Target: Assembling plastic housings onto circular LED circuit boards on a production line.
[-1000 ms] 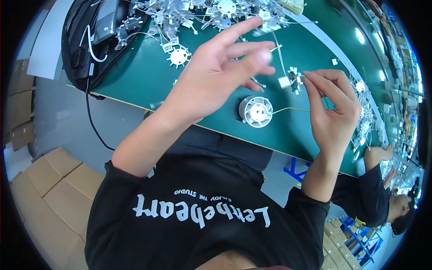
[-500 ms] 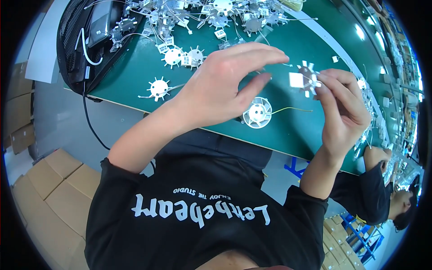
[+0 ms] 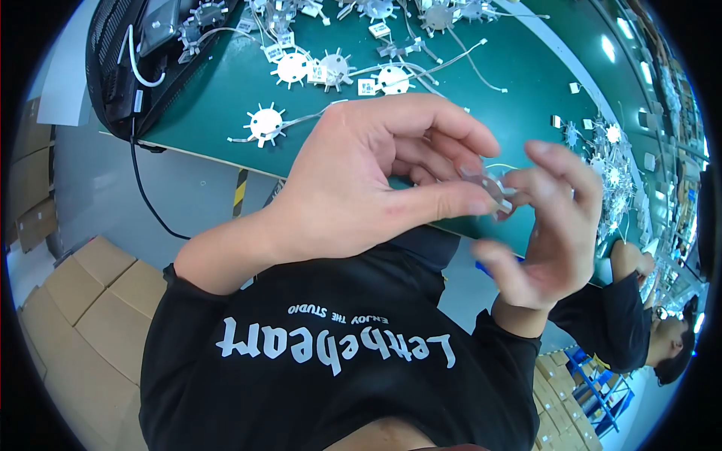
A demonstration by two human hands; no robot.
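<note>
My left hand point(image 3: 383, 173) pinches a small grey round plate with tabs around its rim point(image 3: 487, 186) between thumb and fingers, above the table's near edge. Close against the plate's right side is my right hand point(image 3: 553, 225), its fingers spread and its thumb apart, somewhat blurred. A thin yellowish wire point(image 3: 500, 166) shows just behind the hands; the white fan seen earlier is hidden by them. On the green table point(image 3: 218, 113), a white tabbed disc with a wire point(image 3: 266, 125) lies left of my left hand. Another white disc point(image 3: 393, 77), with a square label beside it, lies beyond that hand.
Several more tabbed discs with wires and labels point(image 3: 331, 69) are heaped at the far side. A black mesh tray point(image 3: 105, 83) stands at the left, its cable hanging down. A co-worker point(image 3: 617, 331) sits at the right by another heap point(image 3: 613, 169). Cardboard boxes point(image 3: 98, 286) stand lower left.
The tabbed plate has passed from my right hand to my left, nearer my body. My right fingers have spread apart. My left hand has come down and covers the fan; the view has shifted slightly.
</note>
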